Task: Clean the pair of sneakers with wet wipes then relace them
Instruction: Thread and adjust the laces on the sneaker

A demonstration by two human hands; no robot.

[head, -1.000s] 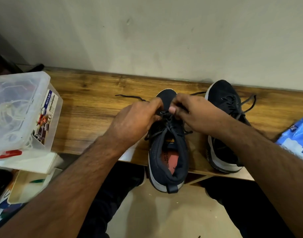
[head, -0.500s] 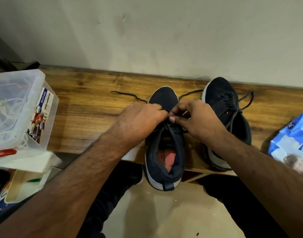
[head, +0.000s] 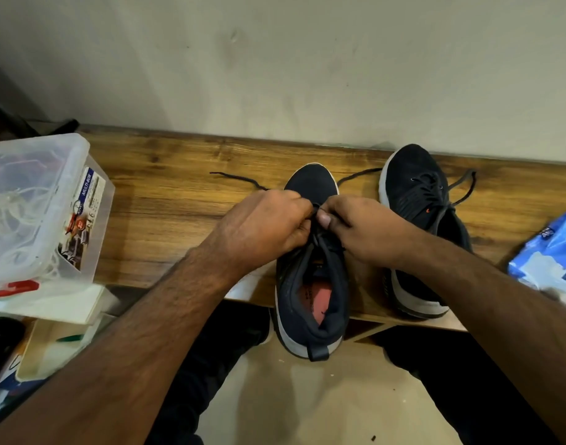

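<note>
Both the left hand (head: 262, 226) and right hand (head: 362, 229) pinched the lace (head: 316, 209) over the near sneaker (head: 310, 284); the far sneaker (head: 416, 194) looked laced, so relacing seemed nearly finished.

Bench clutter, left side

Clear plastic box (head: 34, 207) with printed label sits on wooden bench (head: 166, 200), at its left end; white cord coiled inside. Below it, a cream tray (head: 55, 345) holding a green pen (head: 70, 338). Pale wall (head: 275, 65) behind.

Plain off-white wall (head: 307, 59) behind a wood-grain surface (head: 166, 200); pale beige floor (head: 291, 396) below, softly lit.
</note>
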